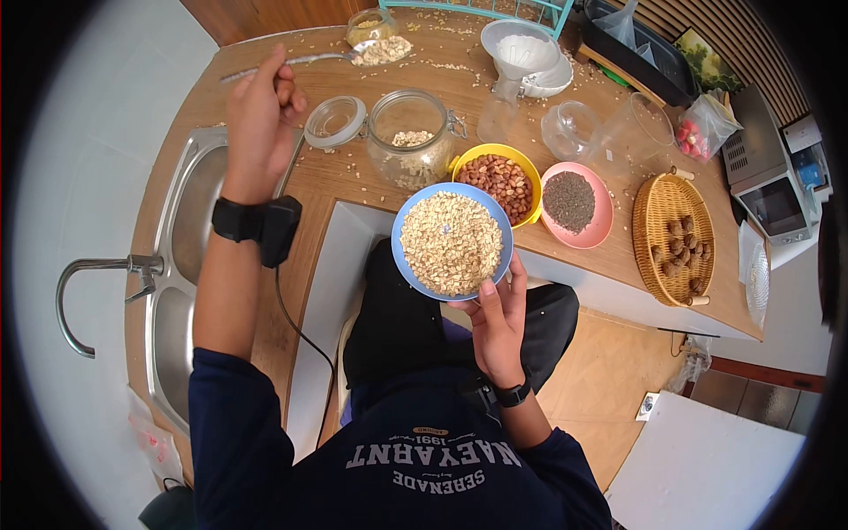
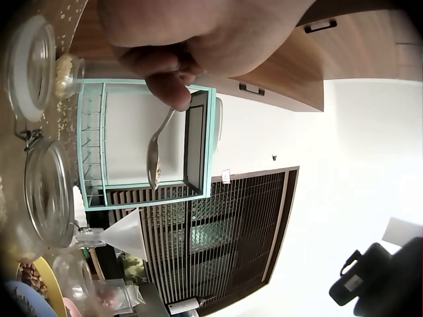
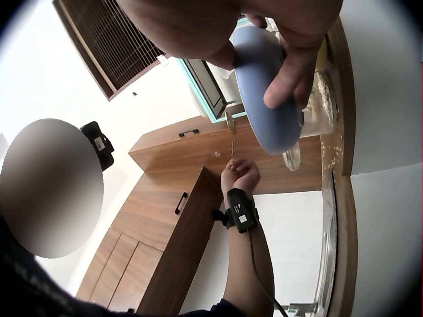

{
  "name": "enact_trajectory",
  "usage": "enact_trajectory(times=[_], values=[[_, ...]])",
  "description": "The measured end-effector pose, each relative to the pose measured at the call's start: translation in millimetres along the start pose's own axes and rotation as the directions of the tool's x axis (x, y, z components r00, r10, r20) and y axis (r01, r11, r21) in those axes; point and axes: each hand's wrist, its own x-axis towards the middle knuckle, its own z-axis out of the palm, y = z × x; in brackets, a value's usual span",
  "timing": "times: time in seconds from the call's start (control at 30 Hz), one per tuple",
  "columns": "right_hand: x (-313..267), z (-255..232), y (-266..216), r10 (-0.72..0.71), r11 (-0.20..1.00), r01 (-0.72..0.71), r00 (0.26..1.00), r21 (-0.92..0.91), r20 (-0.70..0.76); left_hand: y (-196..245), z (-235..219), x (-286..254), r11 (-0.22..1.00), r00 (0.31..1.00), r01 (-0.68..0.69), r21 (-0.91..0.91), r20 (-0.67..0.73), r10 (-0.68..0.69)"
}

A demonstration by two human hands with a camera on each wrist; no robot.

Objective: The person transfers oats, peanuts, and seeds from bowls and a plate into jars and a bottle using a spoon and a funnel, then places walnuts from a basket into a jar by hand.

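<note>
My left hand (image 1: 265,110), raised over the counter's left side, pinches the handle of a metal spoon (image 1: 300,60). Rolled oats (image 1: 382,51) heap on its bowl; in the left wrist view the spoon (image 2: 154,155) points away from the fingers. With thumb on the rim and fingers beneath, my right hand (image 1: 499,331) holds a blue bowl (image 1: 408,272) full of oats (image 1: 450,243) over my lap. The right wrist view shows this blue bowl (image 3: 261,92) from the side. Just beyond it stands an open glass clip-top jar (image 1: 389,132) partly filled with oats, lid (image 1: 336,122) swung left.
A yellow bowl (image 1: 535,190) of peanuts, a pink plate (image 1: 601,225) of small dark seeds and a wicker basket (image 1: 649,256) of walnuts line the counter. Behind are a funnel (image 1: 517,53), clear containers (image 1: 570,131) and a small jar (image 1: 371,28). A sink (image 1: 208,212) lies left; loose oats are scattered about.
</note>
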Motion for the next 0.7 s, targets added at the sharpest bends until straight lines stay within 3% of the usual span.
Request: enact_trajectory(times=[0.2,0.33,0.4,0.43,0.5,0.53,0.6,0.63,0.7], values=[[0,-1,2,-0.002,1.000,0.002,1.000,-0.002,0.007,28,0,12,0.948,0.990,-0.135,0.288,0.079,0.117],[0,0,1,0.001,1.000,-0.001,1.000,-0.009,0.023,17,10,-4,0.894,0.988,-0.155,0.421,0.075,0.136],[0,0,1,-0.002,1.000,0.002,1.000,-0.003,0.029,5,13,-16,0.769,0.985,-0.168,0.616,0.139,0.104],[0,0,1,-0.003,1.000,0.003,0.999,0.003,0.035,-3,11,-19,0.770,0.984,-0.170,0.615,0.142,0.104],[-1,-2,1,-0.004,1.000,0.004,1.000,-0.002,0.031,-17,10,-23,0.539,0.902,-0.429,0.725,0.309,0.302],[-1,-2,1,-0.004,1.000,0.004,1.000,-0.006,0.029,-13,14,-27,0.541,0.901,-0.432,0.722,0.312,0.303],[-2,-1,0,-0.009,1.000,0.009,1.000,-0.010,0.022,2,27,-36,0.400,0.719,-0.681,0.613,0.458,0.523],[-2,-1,0,-0.010,1.000,0.010,1.000,-0.011,0.019,10,31,-41,0.399,0.717,-0.683,0.612,0.459,0.524],[0,0,0,-0.017,1.000,0.017,1.000,-0.005,0.015,27,36,-53,0.521,0.770,-0.625,0.582,0.352,0.532]])
